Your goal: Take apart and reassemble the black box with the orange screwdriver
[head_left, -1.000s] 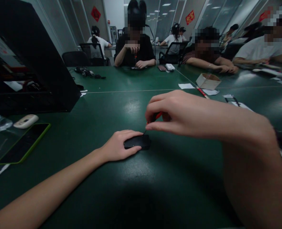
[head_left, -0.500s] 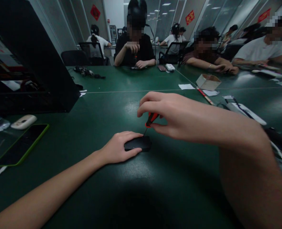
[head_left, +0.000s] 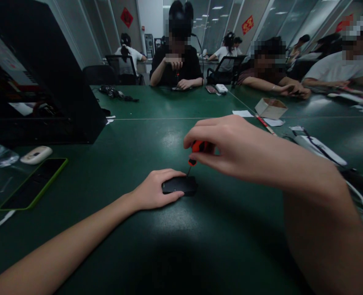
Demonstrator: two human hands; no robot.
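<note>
Flat on the table lies a small black device (head_left: 178, 186), shaped like a computer mouse. My left hand (head_left: 157, 190) grips it from the left, thumb along the near side and fingers along the far side. In my right hand (head_left: 218, 143) is a red and black screwdriver (head_left: 200, 146), pinched by its handle between thumb and fingers. Its thin shaft slants down, and the tip meets the device's upper far edge, near my left fingertips. Exactly what the tip touches is too small to make out.
The green table (head_left: 144, 143) carries a black computer case (head_left: 86, 110), a green-edged phone (head_left: 34, 184) and a white oval case (head_left: 36, 155) on the left. An open box (head_left: 271, 108) and a white power strip (head_left: 323, 149) are at right. Several people sit beyond.
My right hand's fingers have turned and curled further around the screwdriver handle, which stands a bit more upright. The view has shifted slightly; my left hand keeps its hold on the mouse-like device.
</note>
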